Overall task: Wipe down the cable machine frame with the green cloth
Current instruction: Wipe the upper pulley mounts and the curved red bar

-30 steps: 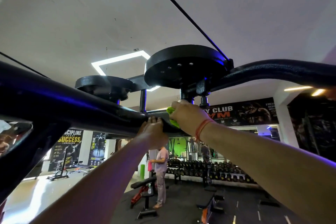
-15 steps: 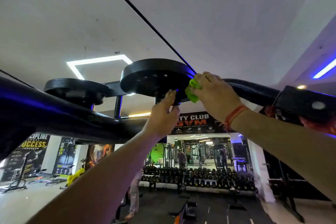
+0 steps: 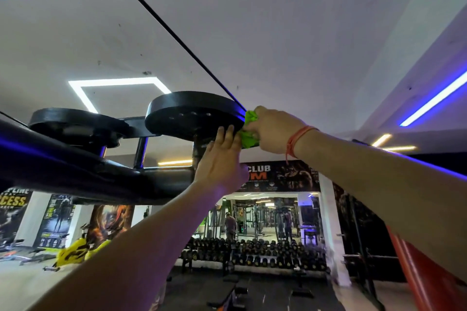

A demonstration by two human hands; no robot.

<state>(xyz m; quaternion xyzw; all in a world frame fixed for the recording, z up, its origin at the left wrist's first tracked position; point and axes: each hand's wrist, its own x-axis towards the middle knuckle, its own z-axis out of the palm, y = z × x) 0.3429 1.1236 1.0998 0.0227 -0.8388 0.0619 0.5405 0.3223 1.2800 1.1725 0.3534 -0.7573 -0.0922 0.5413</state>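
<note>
Overhead runs the black cable machine frame (image 3: 75,169), a thick bar with two round pulley discs on top. My right hand (image 3: 273,131) grips the bunched green cloth (image 3: 249,131) and holds it against the right rim of the nearer disc (image 3: 192,116), where the black cable (image 3: 177,38) meets it. My left hand (image 3: 219,161) reaches up just below, fingers straight, its fingertips touching the underside of that disc beside the cloth. The far disc (image 3: 75,121) sits to the left.
The white ceiling is close above, with a square light (image 3: 116,83) and a blue strip light (image 3: 434,101). Far below stand a dumbbell rack (image 3: 252,250), benches, wall posters and people at a distance. A red upright (image 3: 424,275) rises at lower right.
The view has tilted further up and to the right. My right hand stays with the cloth on the disc's right rim, the cloth now hanging lower under it. My left hand remains under the disc.
</note>
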